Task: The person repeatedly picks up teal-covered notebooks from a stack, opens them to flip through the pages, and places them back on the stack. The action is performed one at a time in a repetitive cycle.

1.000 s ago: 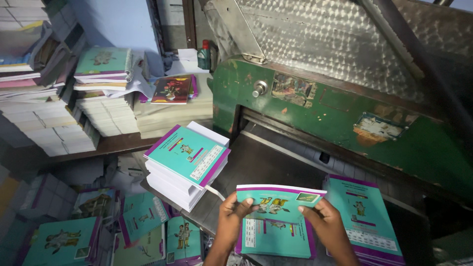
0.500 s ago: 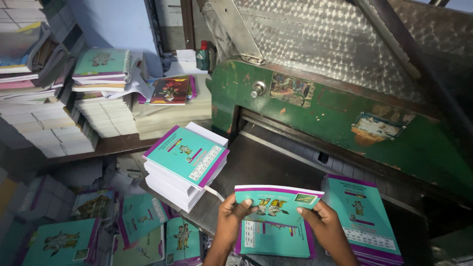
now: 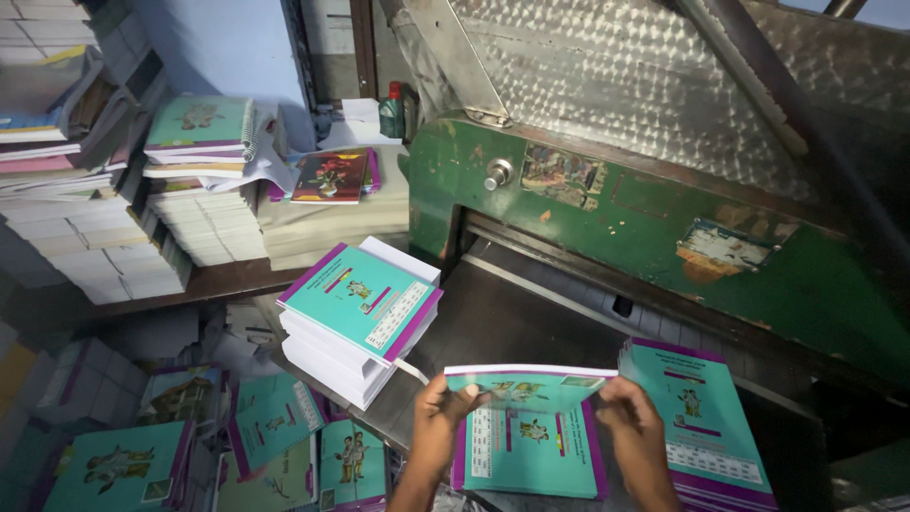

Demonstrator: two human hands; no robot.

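Cluttered print shop; dark metal table point(image 3: 531, 322) fronts a green cutting machine point(image 3: 664, 218). Teal booklet bundle point(image 3: 526, 431) lies directly before the person, long axis left-right. Left hand point(image 3: 441, 417) and right hand point(image 3: 630, 422) each clamp one end, equally near. Booklet stack point(image 3: 360, 318) sits left.

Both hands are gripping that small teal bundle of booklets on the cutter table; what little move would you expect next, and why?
Probably a tap of the bundle of booklets down on the dark cutter table to square its edges. The left hand and right hand clasp its two sides, the near end looks lifted, and the squared stacks either side, left stack and right stack, suggest neat edges are wanted.
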